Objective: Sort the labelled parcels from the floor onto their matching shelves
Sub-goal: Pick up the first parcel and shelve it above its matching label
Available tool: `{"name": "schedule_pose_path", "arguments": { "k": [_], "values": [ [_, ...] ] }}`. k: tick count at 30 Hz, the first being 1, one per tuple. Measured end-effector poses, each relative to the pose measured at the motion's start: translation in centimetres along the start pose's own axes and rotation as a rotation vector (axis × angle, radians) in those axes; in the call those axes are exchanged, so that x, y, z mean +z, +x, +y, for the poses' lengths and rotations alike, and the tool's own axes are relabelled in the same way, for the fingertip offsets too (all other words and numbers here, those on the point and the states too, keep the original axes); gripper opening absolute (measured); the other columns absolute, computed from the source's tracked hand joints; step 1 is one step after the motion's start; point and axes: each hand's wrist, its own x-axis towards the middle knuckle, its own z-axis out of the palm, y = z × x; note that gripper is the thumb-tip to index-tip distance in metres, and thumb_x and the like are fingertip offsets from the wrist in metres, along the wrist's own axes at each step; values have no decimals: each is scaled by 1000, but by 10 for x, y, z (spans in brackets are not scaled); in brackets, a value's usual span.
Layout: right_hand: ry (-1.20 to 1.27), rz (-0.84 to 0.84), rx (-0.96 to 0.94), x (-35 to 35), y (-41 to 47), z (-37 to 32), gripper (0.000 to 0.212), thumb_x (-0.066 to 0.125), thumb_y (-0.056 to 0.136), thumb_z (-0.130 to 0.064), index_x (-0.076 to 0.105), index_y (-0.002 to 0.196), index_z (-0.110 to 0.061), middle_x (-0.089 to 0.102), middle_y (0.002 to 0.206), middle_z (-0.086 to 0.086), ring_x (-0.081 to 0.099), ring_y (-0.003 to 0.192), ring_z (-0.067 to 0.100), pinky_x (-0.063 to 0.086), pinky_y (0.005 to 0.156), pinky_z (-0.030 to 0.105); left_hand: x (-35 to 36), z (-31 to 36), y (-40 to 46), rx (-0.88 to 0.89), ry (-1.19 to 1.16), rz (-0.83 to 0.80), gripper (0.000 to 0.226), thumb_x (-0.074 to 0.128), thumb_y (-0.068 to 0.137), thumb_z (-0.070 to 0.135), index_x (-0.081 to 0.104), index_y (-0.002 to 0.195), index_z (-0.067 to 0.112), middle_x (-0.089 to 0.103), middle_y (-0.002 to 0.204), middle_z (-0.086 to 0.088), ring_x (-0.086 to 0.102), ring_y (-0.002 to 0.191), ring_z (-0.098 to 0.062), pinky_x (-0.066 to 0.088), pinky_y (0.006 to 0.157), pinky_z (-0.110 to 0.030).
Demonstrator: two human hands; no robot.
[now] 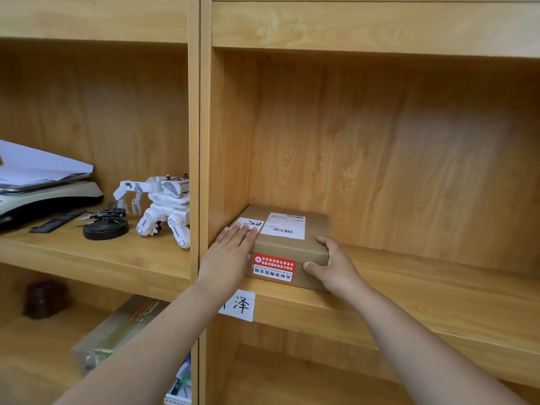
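Brown parcel (287, 247), on wooden shelf (409, 276) against its left wall above paper tag (240, 305): left hand (226, 255) flat on top, fingers straight; right hand (333, 266) fingers curled round the front-right corner, apparently seating it.

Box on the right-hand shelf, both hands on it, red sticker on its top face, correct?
No. Head view shows the red sticker on the front face of the box, not its top. Rest holds: left hand and right hand on it, right-hand shelf.
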Motion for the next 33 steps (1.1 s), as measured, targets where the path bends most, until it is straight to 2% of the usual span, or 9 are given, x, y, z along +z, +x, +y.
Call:
{"name": "schedule_pose_path", "arguments": {
  "k": [7,11,13,15,17,21,26,30,33],
  "values": [
    [-30,-9,-3,2,4,0,73,72,79,-26,34,142,-23,44,140,9,50,120,23,38,96,28,6,-2,1,-34,9,6,56,30,100,21,6,151,19,12,160,-5,4,148,-18,-2,119,-32],
    [-28,2,-7,-2,-2,3,94,73,76,-34,16,150,-31,40,148,2,45,129,20,39,103,33,5,4,-1,-57,-9,22,58,35,99,20,10,151,18,15,159,-7,7,148,-21,0,118,-33],
    [-34,22,-23,-6,-10,8,103,76,73,-36,8,151,-33,38,150,-1,45,130,19,40,101,33,0,11,-9,-33,-7,80,58,53,91,16,32,145,15,37,151,-11,29,142,-26,18,116,-37],
    [-62,42,-39,-12,-17,14,108,77,72,-37,4,151,-36,35,152,-3,47,129,20,42,97,34,-3,19,-18,34,-33,153,55,67,76,8,55,129,14,59,131,-10,54,123,-29,42,102,-41],
    [-107,61,-47,-18,-22,19,109,77,71,-38,2,150,-39,31,153,-4,51,126,21,46,93,36,-4,31,-24,121,-55,192,48,67,70,3,63,117,14,66,118,-7,62,110,-28,49,90,-40],
    [-185,107,-99,-30,-27,26,107,74,71,-40,2,150,-39,29,152,-4,53,123,20,48,93,40,-6,61,-29,243,-54,226,40,45,75,10,67,107,18,69,109,-1,62,106,-24,39,90,-33],
    [-227,138,-152,-41,-33,32,99,69,77,-40,5,151,-31,32,149,0,46,130,19,44,99,40,-2,92,-23,267,-144,227,41,63,67,10,66,107,18,68,110,-1,55,107,-22,33,86,-31],
    [-265,118,-157,-47,-37,40,92,67,80,-34,9,151,-30,33,149,-1,45,131,18,44,99,41,-1,109,-12,206,-222,240,38,62,68,13,66,106,19,67,112,0,48,109,-18,32,84,-29],
    [-293,122,-138,-50,-40,44,91,67,80,-33,10,151,-27,34,149,0,45,131,18,43,101,44,3,119,-5,240,-247,216,38,54,71,17,66,108,20,67,112,1,52,109,-19,32,85,-29]
  ]
}}
